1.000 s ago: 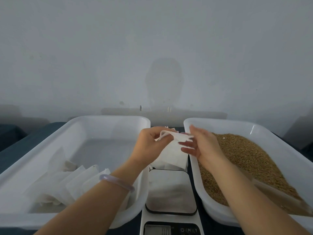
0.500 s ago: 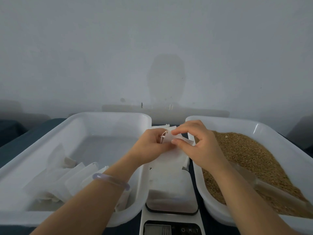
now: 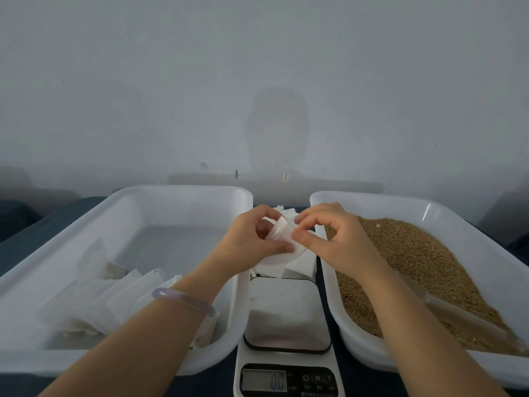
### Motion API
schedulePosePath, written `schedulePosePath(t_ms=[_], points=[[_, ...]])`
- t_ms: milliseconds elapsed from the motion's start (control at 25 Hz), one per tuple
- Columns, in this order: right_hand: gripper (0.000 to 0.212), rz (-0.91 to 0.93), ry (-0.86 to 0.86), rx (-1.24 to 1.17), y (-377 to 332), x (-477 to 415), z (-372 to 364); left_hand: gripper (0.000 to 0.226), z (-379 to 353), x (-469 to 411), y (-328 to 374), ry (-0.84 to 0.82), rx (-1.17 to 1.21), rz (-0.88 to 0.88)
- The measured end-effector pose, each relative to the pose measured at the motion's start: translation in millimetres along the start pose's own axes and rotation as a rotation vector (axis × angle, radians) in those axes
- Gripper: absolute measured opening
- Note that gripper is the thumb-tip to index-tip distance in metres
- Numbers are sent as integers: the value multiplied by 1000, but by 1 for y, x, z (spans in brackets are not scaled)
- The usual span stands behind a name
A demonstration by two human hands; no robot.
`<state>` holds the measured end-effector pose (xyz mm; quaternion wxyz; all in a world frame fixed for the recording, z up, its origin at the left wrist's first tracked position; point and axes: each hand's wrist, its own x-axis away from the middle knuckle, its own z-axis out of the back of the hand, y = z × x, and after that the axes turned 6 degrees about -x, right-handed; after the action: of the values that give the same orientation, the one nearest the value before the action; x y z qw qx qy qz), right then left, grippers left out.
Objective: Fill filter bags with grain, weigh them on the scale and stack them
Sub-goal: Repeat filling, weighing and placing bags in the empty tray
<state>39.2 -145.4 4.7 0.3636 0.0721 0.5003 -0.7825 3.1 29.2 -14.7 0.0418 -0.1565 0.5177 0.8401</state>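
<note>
Fingers (image 3: 262, 229) now seemingly inside filter bag (image 3: 276, 257)

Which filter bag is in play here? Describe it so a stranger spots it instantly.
Find the scale between the left tub and the grain tub. Above its far end, the left hand and right hand pinch one white filter bag. Unlike the bags lying in the left tub, it alone is held up.

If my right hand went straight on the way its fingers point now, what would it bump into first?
Likely the left hand, just across the filter bag that the right hand pinches too; depth is unclear.
</note>
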Motion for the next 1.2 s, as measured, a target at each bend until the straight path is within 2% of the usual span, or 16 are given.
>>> schedulePosePath(t_ms=[80,160,200,280,360,400,480,520,560,640,760,840,920,1000,1080,1200], points=[[39,-69,-92,-46,0,0,-1,41,0,0,-2,-38,-2,-20],[54,-138,-92,-115,1,0,-3,43,1,1,-2,-76,-5,-18],[53,-183,-39,-163,3,-2,-3,43,1,0,-1,-67,-4,-2],[49,-267,91,-208,7,-5,0,41,1,-3,0,61,-28,15],[50,-331,127,-234,12,-8,3,37,2,-2,0,248,-176,-68],[44,-349,105,-277,11,-8,2,40,3,0,1,291,-261,-154],[22,-352,6,-420,9,-8,-1,68,3,4,2,219,-430,-289],[24,-335,-47,-463,7,-7,-1,84,1,4,3,152,-569,-306],[35,-310,-78,-447,5,-5,-1,93,-2,4,3,108,-728,-296],[41,-234,-68,-296,8,-2,-3,88,-8,1,4,109,-857,-255],[8,-37,-45,-14,7,1,-8,51,-9,1,1,115,-646,-204],[12,53,-2,60,8,1,-10,33,-6,3,1,5,-563,-117],[19,92,13,24,7,0,-9,21,-5,5,2,-107,-505,-71],[19,108,-2,-3,8,0,-9,23,-5,5,3,-159,-415,-75],[12,91,-20,19,8,0,-7,30,-6,6,4,-175,-309,-92],[19,58,-78,56,8,1,-6,40,-5,8,4,-178,-204,-101]])
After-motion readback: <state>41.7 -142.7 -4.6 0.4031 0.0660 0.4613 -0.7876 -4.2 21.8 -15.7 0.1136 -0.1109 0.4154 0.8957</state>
